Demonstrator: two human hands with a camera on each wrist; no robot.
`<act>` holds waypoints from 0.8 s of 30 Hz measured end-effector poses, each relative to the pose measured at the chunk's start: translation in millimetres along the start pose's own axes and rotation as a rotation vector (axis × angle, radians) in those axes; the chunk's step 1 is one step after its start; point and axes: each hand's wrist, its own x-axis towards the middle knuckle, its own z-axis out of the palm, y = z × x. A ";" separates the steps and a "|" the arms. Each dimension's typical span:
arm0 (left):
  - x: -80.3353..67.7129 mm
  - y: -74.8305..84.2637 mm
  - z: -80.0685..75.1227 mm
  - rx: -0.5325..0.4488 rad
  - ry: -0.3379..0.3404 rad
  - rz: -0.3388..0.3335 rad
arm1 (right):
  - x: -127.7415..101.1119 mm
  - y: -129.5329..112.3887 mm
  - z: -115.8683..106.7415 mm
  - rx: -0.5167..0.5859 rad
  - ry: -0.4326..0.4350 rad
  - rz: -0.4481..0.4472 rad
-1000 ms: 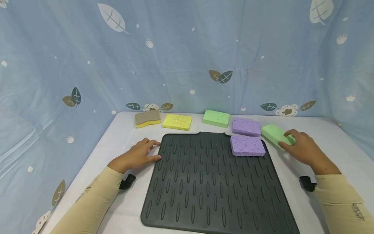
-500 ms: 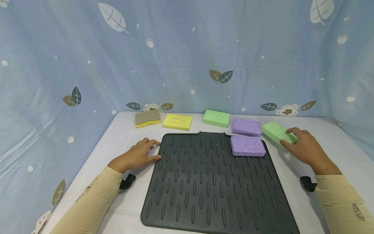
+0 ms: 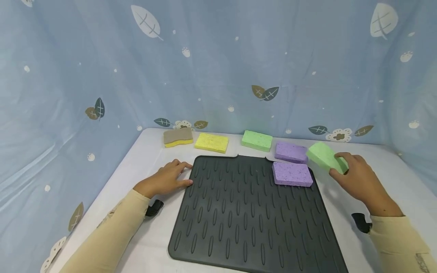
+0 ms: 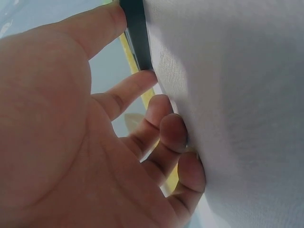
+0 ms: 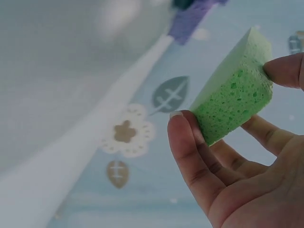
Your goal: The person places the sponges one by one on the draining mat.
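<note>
White table (image 3: 150, 159); green sponge (image 3: 326, 157) in right hand (image 3: 358, 180).

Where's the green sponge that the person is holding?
The green sponge is pinched in the right hand, raised off the table at the mat's far right corner, beside two purple sponges.

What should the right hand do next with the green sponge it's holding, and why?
Probably carry the green rectangular sponge left over the black ribbed rubber mat and set it down. The right hand pinches it, lifted and tilted, and a purple sponge already lies on the mat with bare space beside it.
</note>
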 end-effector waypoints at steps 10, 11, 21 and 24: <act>2.4 0.9 -0.9 0.002 -0.018 -0.006 | -29.2 -27.0 -10.4 0.024 -0.040 -0.123; 1.7 0.3 -1.0 0.004 -0.019 -0.013 | -32.8 -29.2 -10.6 0.022 -0.052 -0.134; 1.8 -1.3 -2.6 0.001 -0.014 0.001 | -68.3 -46.6 -11.1 -0.041 -0.145 -0.232; 2.8 -1.7 -2.2 0.009 -0.015 0.003 | -74.2 -50.3 -7.1 -0.056 -0.213 -0.214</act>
